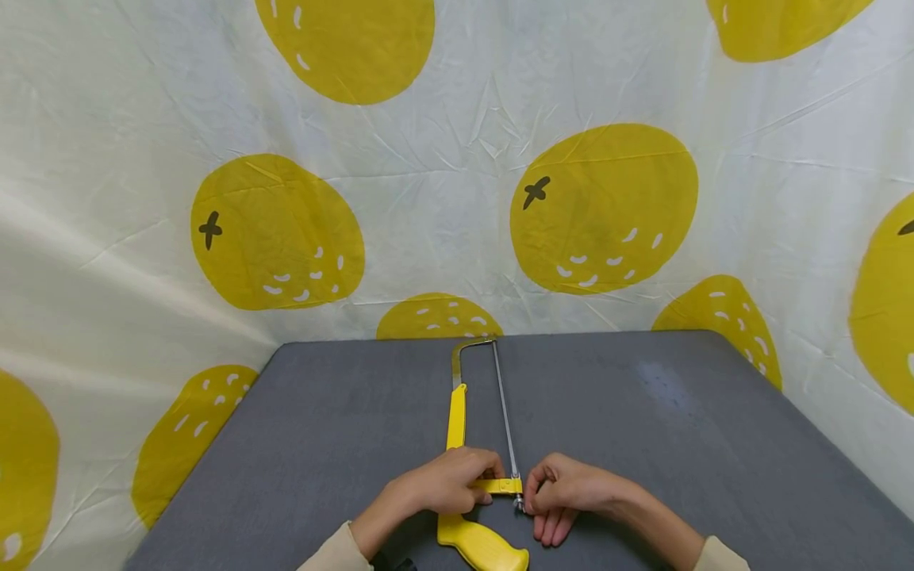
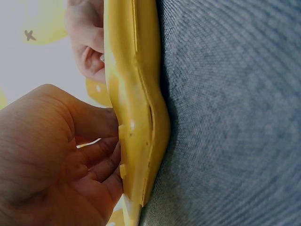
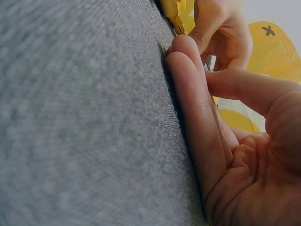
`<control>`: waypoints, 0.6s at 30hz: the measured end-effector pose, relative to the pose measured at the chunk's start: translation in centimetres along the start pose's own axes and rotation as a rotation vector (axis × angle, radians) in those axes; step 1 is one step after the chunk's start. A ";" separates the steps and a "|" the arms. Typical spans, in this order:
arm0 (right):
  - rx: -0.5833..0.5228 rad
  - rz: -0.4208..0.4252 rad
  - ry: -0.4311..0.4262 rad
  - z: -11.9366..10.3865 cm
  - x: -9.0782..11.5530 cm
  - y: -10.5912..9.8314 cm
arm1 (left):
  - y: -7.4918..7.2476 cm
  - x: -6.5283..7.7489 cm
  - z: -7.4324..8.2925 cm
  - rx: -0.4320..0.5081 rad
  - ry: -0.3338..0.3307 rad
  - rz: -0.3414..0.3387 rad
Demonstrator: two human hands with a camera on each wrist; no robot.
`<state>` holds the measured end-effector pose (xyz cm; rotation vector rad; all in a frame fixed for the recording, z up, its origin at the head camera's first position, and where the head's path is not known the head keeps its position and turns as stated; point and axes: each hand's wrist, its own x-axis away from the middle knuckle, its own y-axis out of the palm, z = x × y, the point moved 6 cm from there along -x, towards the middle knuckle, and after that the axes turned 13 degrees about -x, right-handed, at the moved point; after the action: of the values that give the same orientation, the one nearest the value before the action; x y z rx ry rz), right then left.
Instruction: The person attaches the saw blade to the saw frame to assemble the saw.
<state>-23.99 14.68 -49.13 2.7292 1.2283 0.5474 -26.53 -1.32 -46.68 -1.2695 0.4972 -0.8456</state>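
Note:
A hacksaw [image 1: 457,416] with a yellow handle and a curved metal front frame lies on the grey table, its far end pointing away from me. Its thin blade [image 1: 505,412] runs along the right side. My left hand [image 1: 453,480] grips the yellow crosspiece at the near end of the blade, thumb and fingers on either side. The small metal wing nut [image 1: 519,503] sticks out just past that crosspiece. With thumb and curled forefinger, my right hand [image 1: 567,488] pinches at the wing nut, while its lower fingers [image 3: 195,103] rest along the table.
The grey cloth-covered table [image 1: 343,412] reaches back to a white curtain [image 1: 443,222] printed with big yellow fruit. A pale smudge [image 1: 664,385] marks the table at the right. A small dark object [image 1: 405,565] shows at the bottom edge, left of the saw handle.

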 end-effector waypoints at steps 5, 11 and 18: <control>0.007 -0.003 -0.005 0.0 0.0 -0.1 | 0.0 0.0 -0.1 -0.006 -0.002 0.002; 0.021 0.001 -0.004 0.2 -0.2 -0.2 | 0.1 0.0 -0.1 -0.006 -0.005 0.000; 0.029 0.011 -0.001 0.2 -0.1 -0.2 | 0.1 0.0 -0.1 -0.010 -0.008 -0.002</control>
<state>-24.13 14.74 -49.42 2.7615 1.2308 0.5342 -26.60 -1.35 -46.84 -1.2823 0.4944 -0.8407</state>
